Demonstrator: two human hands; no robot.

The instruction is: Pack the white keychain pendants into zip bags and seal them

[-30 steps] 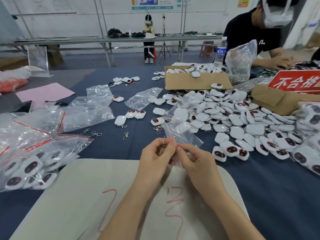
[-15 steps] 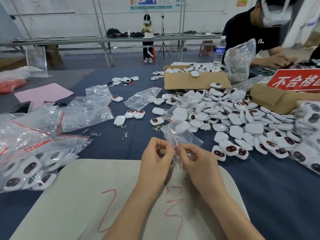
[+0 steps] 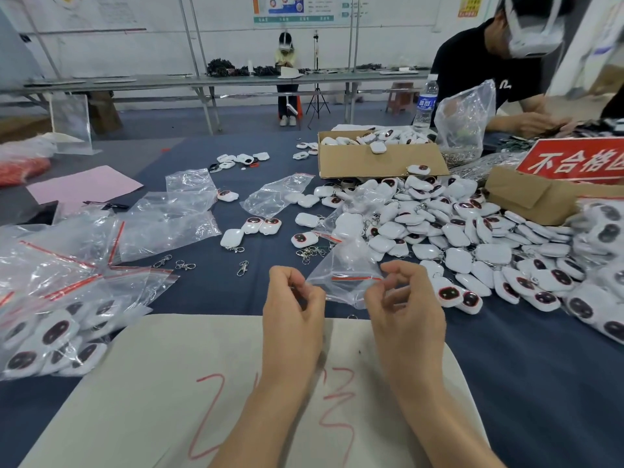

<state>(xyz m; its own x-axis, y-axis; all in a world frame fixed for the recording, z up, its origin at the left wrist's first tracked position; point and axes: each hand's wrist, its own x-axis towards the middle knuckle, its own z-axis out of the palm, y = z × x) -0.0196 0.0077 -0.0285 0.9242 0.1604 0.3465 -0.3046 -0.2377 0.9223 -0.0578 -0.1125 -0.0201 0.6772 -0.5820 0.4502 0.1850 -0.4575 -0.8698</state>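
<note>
I had my left hand and right hand each curled in a pinch on one end of the zip bag, held up between them near the heaped pendants. I could not tell whether a pendant sat inside. Had the middle of the red strip gone unpressed, I judged the seal could gape.

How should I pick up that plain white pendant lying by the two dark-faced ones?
I'd come from above and pinch the plain white pendant across its rounded edges, since it lies flat. Its metal clasp, sticking out toward you, probably works too.
</note>
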